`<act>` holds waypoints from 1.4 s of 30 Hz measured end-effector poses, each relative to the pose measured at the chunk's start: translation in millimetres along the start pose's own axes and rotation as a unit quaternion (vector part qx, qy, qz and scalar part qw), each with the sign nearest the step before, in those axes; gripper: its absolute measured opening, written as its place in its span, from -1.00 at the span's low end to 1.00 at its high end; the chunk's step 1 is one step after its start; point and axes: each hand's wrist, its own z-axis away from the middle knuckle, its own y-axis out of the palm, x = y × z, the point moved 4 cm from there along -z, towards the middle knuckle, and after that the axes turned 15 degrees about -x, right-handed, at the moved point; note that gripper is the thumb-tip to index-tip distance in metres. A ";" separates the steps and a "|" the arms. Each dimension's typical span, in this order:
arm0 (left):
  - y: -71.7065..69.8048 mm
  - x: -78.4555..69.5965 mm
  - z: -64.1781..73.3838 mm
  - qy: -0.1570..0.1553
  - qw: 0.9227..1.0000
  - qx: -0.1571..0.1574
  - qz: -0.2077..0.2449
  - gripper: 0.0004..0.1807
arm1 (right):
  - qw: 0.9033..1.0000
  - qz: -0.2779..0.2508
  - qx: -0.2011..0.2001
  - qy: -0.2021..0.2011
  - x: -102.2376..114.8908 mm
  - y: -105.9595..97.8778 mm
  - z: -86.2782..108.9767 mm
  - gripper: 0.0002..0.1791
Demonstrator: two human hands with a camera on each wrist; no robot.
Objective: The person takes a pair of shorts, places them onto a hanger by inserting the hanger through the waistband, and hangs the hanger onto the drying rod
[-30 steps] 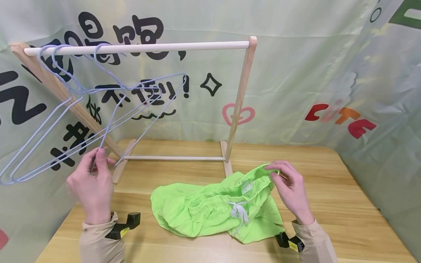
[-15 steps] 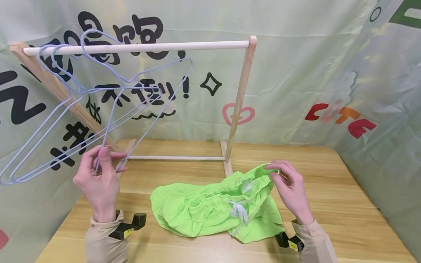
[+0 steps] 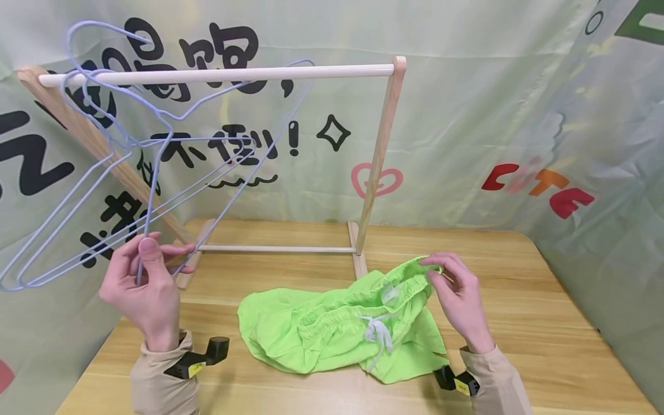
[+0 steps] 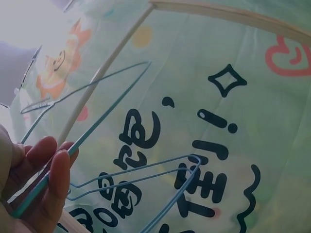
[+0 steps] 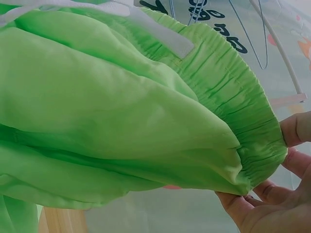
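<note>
My left hand (image 3: 147, 288) grips the lower end of a light-blue wire clothes hanger (image 3: 154, 173), its thumb along the wire. The hanger's hook rises above the rack's top rail in the head view, and the left wrist view shows the fingers (image 4: 59, 177) curled round its wire. On the table lies a pair of bright green shorts (image 3: 337, 334) with a gathered waistband and a white drawstring bow (image 3: 377, 331). My right hand (image 3: 460, 297) pinches the right end of the waistband (image 5: 262, 131) between thumb and fingers, lifting that corner.
A wooden rack (image 3: 381, 155) with a white top rail (image 3: 290, 72) stands at the back of the table (image 3: 508, 323). Two more blue hangers (image 3: 67, 202) hang at the rail's left end. Behind is a printed cloth backdrop (image 3: 456, 115) with lettering.
My left hand has lifted the hanger's hook off the rail, up and to the left. The hand first shifted right, then back left. The right hand and shorts have stayed in place.
</note>
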 end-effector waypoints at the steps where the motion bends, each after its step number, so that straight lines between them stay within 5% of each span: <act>1: 0.1 -0.6 -0.2 0.000 1.000 0.002 0.001 -0.77 | 1.000 0.001 -0.001 0.001 -0.1 -0.1 0.2 -0.76; 12: -5.0 -1.6 -5.0 -0.012 0.999 0.019 0.026 -0.75 | 1.000 0.007 -0.003 0.009 -0.1 0.0 0.9 -0.77; 21: -2.2 5.2 -2.1 -0.037 0.991 0.118 0.044 -0.84 | 0.999 0.018 -0.007 0.025 -2.7 -1.8 0.2 -0.77; 30: -5.0 14.0 -0.4 -0.063 0.980 0.182 0.051 -0.88 | 0.999 0.001 -0.006 0.032 -2.3 -2.9 -0.7 -0.75; 42: -5.0 23.7 4.5 -0.076 0.958 0.277 0.024 -0.88 | 0.999 0.004 -0.005 0.043 -1.9 -4.3 -2.1 -0.73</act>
